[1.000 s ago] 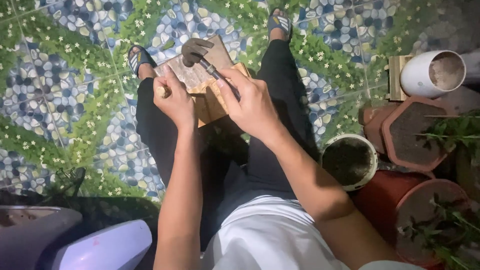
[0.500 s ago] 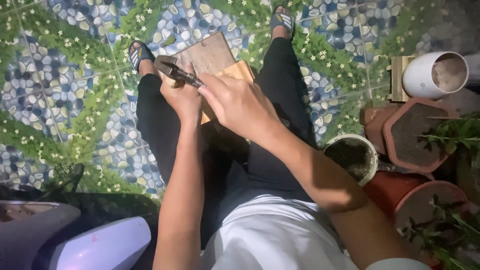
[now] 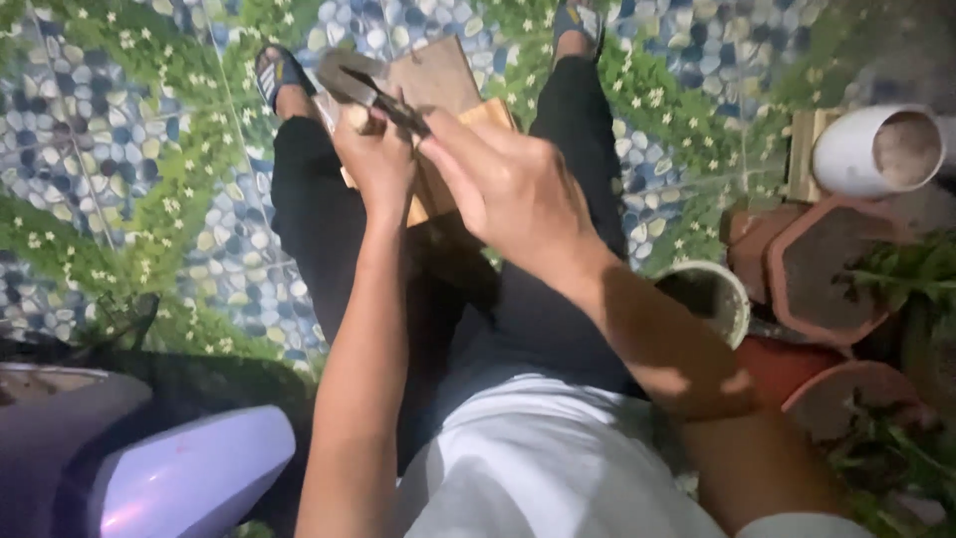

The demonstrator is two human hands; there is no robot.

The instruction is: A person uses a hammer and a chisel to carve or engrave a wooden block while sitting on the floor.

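While seated, both hands gripping metal pincers, left hand, right hand, over wooden board

The floor wore a pebble mosaic of blue, white and grey, crossed by green leafy bands dotted with small white flowers. The trousers were black, the shirt white. The sandals were dark with pale stripes. The boards showed brown and lighter tan wood. The tool was dark grey metal. The pots were terracotta red-brown, filled with dark soil; the tube was white, the cup off-white. The plants were green. The scooter gleamed pale lilac.
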